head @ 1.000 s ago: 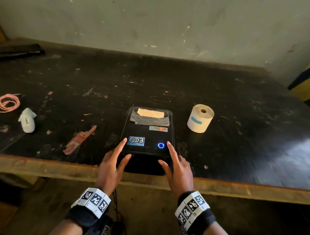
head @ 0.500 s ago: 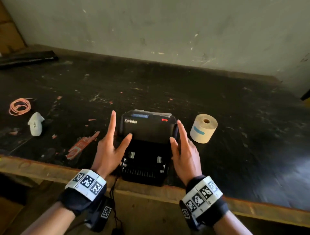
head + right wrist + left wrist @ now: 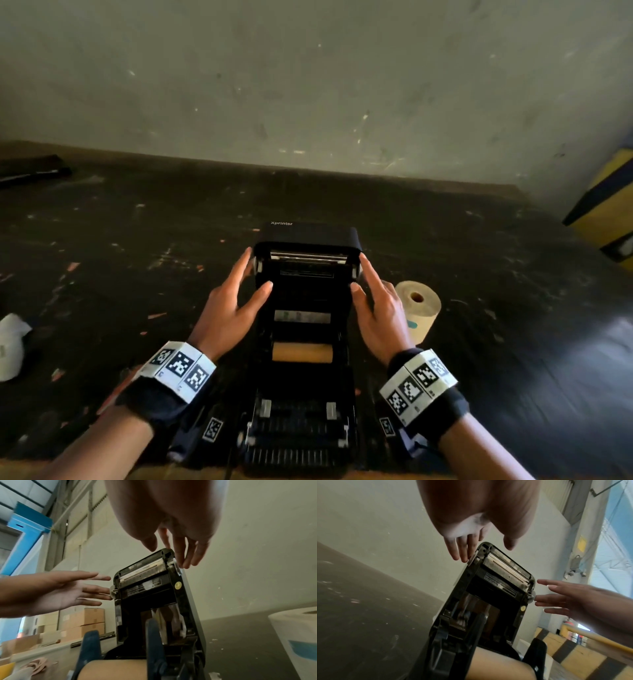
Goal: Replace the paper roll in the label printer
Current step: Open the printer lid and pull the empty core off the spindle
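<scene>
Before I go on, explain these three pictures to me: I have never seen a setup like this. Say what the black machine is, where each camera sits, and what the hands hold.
No robot here: a person wears three cameras. One sits on the head and looks down at the bench; one rides on each wrist and looks along the fingers.

The black machine is a label printer with its lid swung up. Inside lies a bare brown cardboard core, which looks like the spent roll. A fresh paper roll with a blue mark stands on the dark table, right of the printer.

The left hand and right hand flank the lid with straight fingers at its side edges. Neither hand holds anything. A white object lies far left.
</scene>
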{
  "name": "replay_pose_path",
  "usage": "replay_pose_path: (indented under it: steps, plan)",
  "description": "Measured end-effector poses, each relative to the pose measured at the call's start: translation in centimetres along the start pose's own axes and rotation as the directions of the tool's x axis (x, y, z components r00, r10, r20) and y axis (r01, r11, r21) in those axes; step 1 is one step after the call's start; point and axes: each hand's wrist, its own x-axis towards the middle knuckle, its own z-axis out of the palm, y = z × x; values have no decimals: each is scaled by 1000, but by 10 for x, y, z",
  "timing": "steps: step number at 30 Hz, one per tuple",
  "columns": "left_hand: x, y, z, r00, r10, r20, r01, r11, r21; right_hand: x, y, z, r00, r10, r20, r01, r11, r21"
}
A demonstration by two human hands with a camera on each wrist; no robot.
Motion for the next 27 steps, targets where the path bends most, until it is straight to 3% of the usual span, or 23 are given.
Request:
replay_pose_path:
  steps: [3,5,8,14,17,20,23,27]
  plan:
    - [-5,-14,2,999,-12,33,13,1000,-19,-3,7,4,998,62,32,-64,995,80]
    - [-17,-30,6,993,-87,83,91,995,-40,-11,16,11,991,118,62,-124,986,115]
    - [-40,-60,15,966,-161,201,167,986,-13,-33,33,26,966,174,191,-191,979,71]
    - [-53,-85,27,936,-24,351,-20,993,119,-65,31,51,953,153,263,-144,988,-53]
    - [-52,-82,28,936,9,351,-40,996,80,-63,26,47,954,146,263,-151,989,-1]
    - [-49,-69,26,957,91,276,-102,994,26,-59,18,34,964,138,225,-166,980,108]
    - [-40,-48,20,977,133,167,-130,991,-26,-56,9,15,983,113,143,-143,966,217]
    - [-31,-20,28,976,170,135,-147,975,-166,-58,10,-11,994,99,40,-107,934,341]
